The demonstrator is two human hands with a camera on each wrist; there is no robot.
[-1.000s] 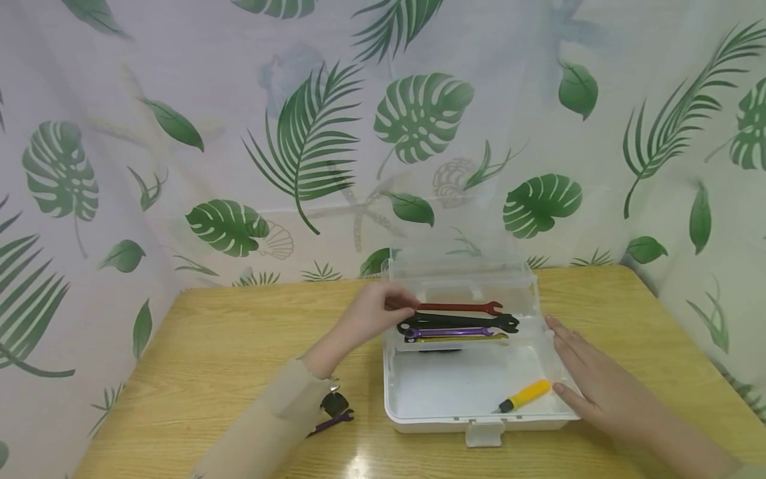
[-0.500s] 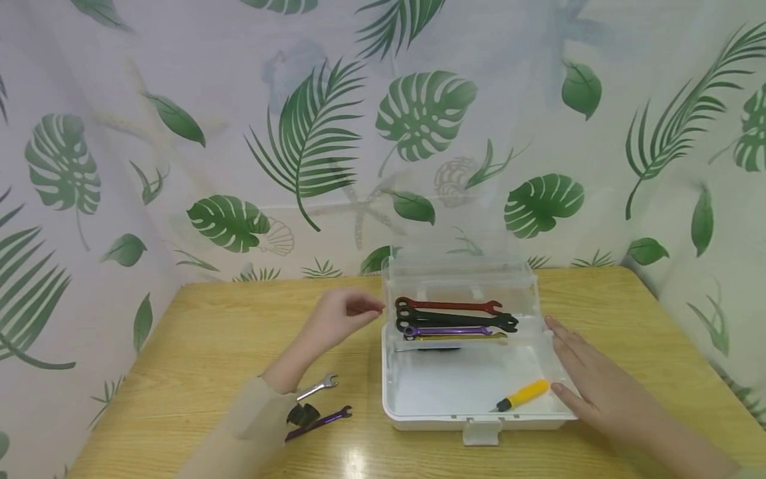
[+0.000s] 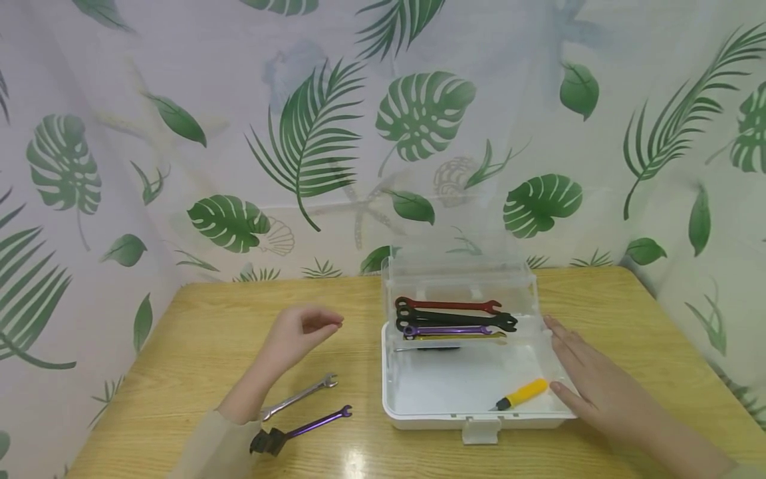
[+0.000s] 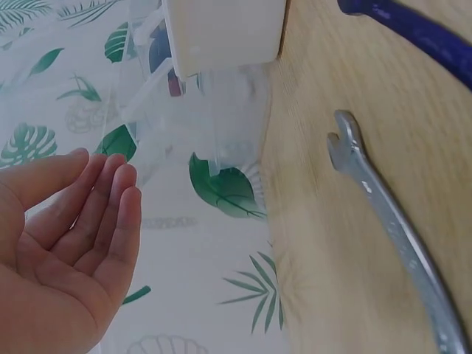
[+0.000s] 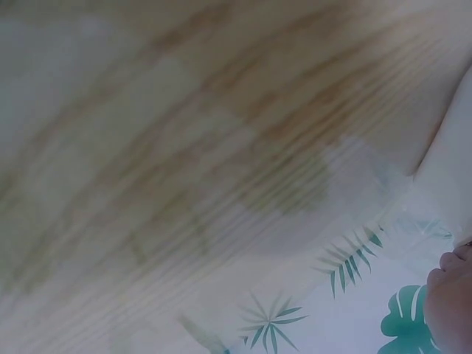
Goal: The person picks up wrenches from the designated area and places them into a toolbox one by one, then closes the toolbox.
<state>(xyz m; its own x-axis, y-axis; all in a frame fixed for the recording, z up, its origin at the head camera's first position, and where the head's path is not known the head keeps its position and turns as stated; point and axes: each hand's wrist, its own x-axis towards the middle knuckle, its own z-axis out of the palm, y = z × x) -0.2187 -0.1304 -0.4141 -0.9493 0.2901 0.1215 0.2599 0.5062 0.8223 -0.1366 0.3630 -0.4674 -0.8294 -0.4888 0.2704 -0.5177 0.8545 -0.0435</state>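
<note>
My left hand (image 3: pixel 296 336) hovers left of the white toolbox (image 3: pixel 419 420), its fingers loosely curved with nothing in them. The left wrist view also shows this hand (image 4: pixel 74 251) with a bare palm. Below it on the table lie a silver wrench (image 3: pixel 302 394) and a purple wrench (image 3: pixel 320 423). My right hand (image 3: pixel 604 386) rests along the toolbox's right side, fingers extended. Inside the raised clear tray are a red wrench (image 3: pixel 449 305), black wrenches (image 3: pixel 457 319), a smaller purple wrench (image 3: pixel 449 330) and a gold one. A yellow-handled tool (image 3: pixel 526 393) with a thin metal tip lies in the box bottom.
The toolbox's clear lid stands open at the back, near the patterned curtain (image 3: pixel 335 266). A black device (image 3: pixel 268 441) sits at my left wrist, overlapping the purple wrench's near end. The wooden table (image 3: pixel 197 346) extends to both sides of the box.
My left hand has drawn away from the tray, left and toward me, leaving the red wrench in the tray. More of both table wrenches shows. My right hand has stayed put.
</note>
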